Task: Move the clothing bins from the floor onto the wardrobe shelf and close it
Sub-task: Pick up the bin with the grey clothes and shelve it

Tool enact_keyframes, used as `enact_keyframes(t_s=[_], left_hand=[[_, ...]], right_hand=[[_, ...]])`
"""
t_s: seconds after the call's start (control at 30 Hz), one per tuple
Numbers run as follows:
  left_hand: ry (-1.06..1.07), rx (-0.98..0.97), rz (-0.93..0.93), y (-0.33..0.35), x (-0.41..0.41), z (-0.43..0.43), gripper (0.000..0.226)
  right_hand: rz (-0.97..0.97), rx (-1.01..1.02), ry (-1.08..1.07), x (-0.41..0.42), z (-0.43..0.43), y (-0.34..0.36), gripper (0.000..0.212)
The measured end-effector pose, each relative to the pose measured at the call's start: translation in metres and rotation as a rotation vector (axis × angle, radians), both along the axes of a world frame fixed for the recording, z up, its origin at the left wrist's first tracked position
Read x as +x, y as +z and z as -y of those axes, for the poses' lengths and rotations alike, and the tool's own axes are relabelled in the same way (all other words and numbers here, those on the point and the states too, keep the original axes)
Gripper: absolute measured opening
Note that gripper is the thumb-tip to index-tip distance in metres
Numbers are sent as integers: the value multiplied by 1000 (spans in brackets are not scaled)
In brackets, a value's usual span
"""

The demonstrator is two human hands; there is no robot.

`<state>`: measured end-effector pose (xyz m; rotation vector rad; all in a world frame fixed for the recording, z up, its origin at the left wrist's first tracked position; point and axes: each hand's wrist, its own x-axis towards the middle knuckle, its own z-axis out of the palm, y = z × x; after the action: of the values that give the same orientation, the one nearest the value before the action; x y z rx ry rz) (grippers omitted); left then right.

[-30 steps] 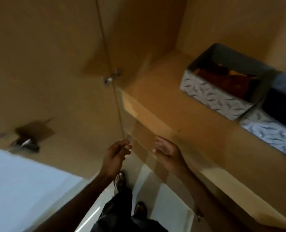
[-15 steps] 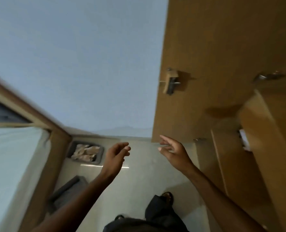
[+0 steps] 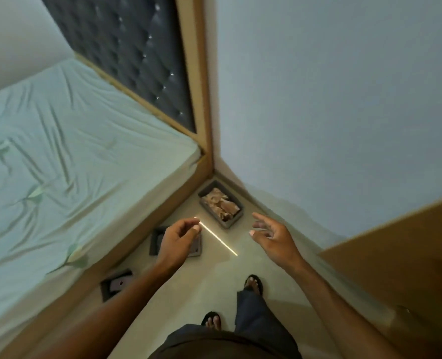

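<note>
Three grey clothing bins are seen on the floor (image 3: 214, 286), lined up along the wooden bed frame (image 3: 147, 226). The far bin (image 3: 221, 204) is set in the corner where the bed frame meets the wall (image 3: 331, 112); it is filled with crumpled beige fabric. The middle bin (image 3: 155, 240) is partly covered by the left hand (image 3: 178, 242), which is held above it without contact. The near bin (image 3: 115, 283) is placed just beside the frame; its contents cannot be made out.

The left hand is empty, with its fingers loosely curled inward and the thumb close to the forefinger. The right hand (image 3: 274, 235) is also empty, with the fingers spread apart and the palm turned toward the left hand. Neither hand is touching any bin.

A wardrobe panel (image 3: 401, 255) is visible at the right edge. The mattress (image 3: 59, 151) is covered by a wrinkled pale green sheet, and a dark tufted headboard (image 3: 137, 55) is mounted behind it. Sandalled feet (image 3: 253, 282) are planted on the floor below the hands.
</note>
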<state>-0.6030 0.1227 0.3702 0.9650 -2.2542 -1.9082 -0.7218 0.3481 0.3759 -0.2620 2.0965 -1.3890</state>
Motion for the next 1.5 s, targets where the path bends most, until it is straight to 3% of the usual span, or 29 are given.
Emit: enact_keyframes(t_s=[0.27, 0.37, 0.5, 0.8, 0.93, 1.03, 1.2, 1.33, 1.4, 1.5], left_hand=[[282, -8, 196, -65, -17, 71, 21], [370, -1, 301, -121, -34, 104, 19], [380, 11, 411, -174, -45, 131, 22], [259, -33, 644, -417, -50, 210, 26], [176, -61, 744, -520, -49, 244, 11], [107, -154, 838, -587, -45, 271, 19], [82, -361, 1030, -652, -43, 298, 51], [85, -271, 1019, -681, -36, 316, 67], [125, -216, 962, -687, -32, 322, 66], [104, -213, 922, -674, -32, 317, 47]], right_hand=[[150, 66, 289, -59, 123, -70, 50], [208, 131, 374, -85, 174, -131, 51], [239, 190, 409, -100, 214, -187, 51], [392, 400, 409, -99, 280, -437, 50], [402, 485, 435, -90, 295, -540, 52], [362, 562, 472, -82, 307, -603, 53], [284, 674, 511, -76, 322, -670, 47], [289, 707, 502, -78, 327, -689, 38], [257, 719, 500, -80, 326, -690, 33], [229, 728, 477, -82, 321, -679, 25]])
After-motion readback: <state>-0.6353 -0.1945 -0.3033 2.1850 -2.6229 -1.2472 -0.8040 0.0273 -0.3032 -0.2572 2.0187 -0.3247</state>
